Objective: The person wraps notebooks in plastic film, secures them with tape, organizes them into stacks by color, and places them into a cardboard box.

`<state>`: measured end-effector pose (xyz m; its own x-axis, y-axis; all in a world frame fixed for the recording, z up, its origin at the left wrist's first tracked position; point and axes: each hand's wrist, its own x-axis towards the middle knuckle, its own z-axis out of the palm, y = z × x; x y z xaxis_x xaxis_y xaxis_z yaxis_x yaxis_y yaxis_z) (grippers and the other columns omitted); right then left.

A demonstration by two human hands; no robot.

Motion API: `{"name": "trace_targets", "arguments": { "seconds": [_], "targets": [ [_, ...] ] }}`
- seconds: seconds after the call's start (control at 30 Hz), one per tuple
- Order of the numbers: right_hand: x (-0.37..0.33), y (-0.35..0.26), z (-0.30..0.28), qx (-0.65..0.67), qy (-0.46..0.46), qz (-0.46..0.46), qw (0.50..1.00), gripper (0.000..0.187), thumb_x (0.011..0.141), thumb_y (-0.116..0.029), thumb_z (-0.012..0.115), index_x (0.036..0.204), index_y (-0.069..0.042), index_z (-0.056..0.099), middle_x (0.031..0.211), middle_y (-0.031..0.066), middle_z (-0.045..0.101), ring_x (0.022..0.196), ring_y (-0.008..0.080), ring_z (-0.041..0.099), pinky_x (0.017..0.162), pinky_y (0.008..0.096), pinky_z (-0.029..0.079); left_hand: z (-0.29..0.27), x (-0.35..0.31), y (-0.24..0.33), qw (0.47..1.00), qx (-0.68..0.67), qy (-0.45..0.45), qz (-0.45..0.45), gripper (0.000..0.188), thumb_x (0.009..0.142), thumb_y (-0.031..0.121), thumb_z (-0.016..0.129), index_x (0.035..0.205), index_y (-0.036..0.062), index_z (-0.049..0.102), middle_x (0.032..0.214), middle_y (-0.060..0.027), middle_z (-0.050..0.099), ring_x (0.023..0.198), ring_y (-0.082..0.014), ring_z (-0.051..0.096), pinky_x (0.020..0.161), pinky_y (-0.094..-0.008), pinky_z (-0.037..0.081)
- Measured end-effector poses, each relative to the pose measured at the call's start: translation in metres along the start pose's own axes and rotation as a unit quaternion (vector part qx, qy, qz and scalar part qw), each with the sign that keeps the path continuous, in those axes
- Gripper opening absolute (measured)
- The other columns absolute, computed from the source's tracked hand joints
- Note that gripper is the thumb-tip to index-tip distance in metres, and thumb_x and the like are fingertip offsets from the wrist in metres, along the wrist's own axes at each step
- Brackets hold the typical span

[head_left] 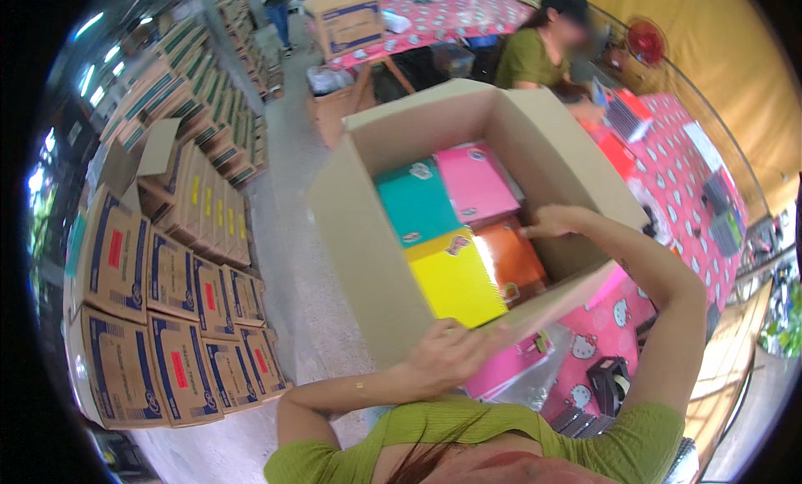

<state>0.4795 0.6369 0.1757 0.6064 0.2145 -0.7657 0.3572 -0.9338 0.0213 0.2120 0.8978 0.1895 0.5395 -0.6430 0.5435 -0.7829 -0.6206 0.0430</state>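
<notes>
A large open cardboard box stands in front of me. Four stacks of spiral notebooks fill its bottom: a teal notebook at far left, a pink notebook at far right, a yellow notebook at near left and an orange notebook at near right. My left hand is closed over the box's near edge, beside the yellow notebook. My right hand reaches inside, fingers stretched toward the orange notebook's right edge; whether it touches is unclear.
A pink patterned tablecloth lies right of the box, with a black tape dispenser and pink notebook on it. Stacked cartons line the left. Across the table sits a co-worker handling red-covered items.
</notes>
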Motion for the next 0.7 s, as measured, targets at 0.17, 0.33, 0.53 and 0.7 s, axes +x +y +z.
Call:
{"name": "trace_targets", "arguments": {
  "seconds": [0.17, 0.33, 0.53, 0.7],
  "targets": [
    [0.074, 0.001, 0.033, 0.402, -0.115, 0.169, 0.892, 0.121, 0.073, -0.084, 0.056, 0.153, -0.002, 0.017, 0.152, 0.0355, 0.020, 0.139, 0.0488, 0.029, 0.100, 0.0722, 0.033, 0.007, -0.013, -0.003, 0.997, -0.032, 0.071, -0.014, 0.046, 0.085, 0.016, 0.055, 0.129, 0.0010, 0.058, 0.082, 0.0005, 0.058, 0.073, -0.0121, 0.056, 0.073, -0.0283, 0.044],
    [0.117, -0.002, 0.101, 0.435, -0.049, 0.178, 0.881, 0.130, 0.065, -0.087, 0.060, 0.155, -0.005, 0.015, 0.158, 0.0276, 0.017, 0.145, 0.0443, 0.021, 0.111, 0.0671, 0.018, 0.026, -0.016, -0.003, 0.986, -0.057, 0.160, -0.001, 0.043, 0.085, 0.015, 0.056, 0.125, 0.0001, 0.060, 0.080, 0.0011, 0.057, 0.074, -0.0126, 0.054, 0.074, -0.0273, 0.044],
    [0.094, -0.016, 0.099, 0.542, -0.086, 0.072, 0.833, 0.129, 0.066, -0.087, 0.060, 0.154, -0.003, 0.017, 0.158, 0.0251, 0.021, 0.145, 0.0400, 0.023, 0.114, 0.0614, 0.017, 0.023, -0.024, -0.010, 0.981, -0.104, 0.163, 0.034, 0.042, 0.086, 0.019, 0.056, 0.123, 0.0003, 0.060, 0.084, -0.0005, 0.058, 0.083, -0.0145, 0.054, 0.080, -0.0299, 0.045],
    [0.091, -0.017, 0.104, 0.535, -0.010, 0.159, 0.830, 0.117, 0.072, -0.081, 0.062, 0.150, -0.001, 0.027, 0.152, 0.0236, 0.034, 0.140, 0.0343, 0.035, 0.114, 0.0535, 0.026, 0.032, -0.023, -0.008, 0.976, -0.107, 0.188, 0.036, 0.044, 0.085, 0.021, 0.055, 0.124, 0.0002, 0.060, 0.084, -0.0004, 0.057, 0.082, -0.0147, 0.053, 0.084, -0.0313, 0.044]
  ]
}}
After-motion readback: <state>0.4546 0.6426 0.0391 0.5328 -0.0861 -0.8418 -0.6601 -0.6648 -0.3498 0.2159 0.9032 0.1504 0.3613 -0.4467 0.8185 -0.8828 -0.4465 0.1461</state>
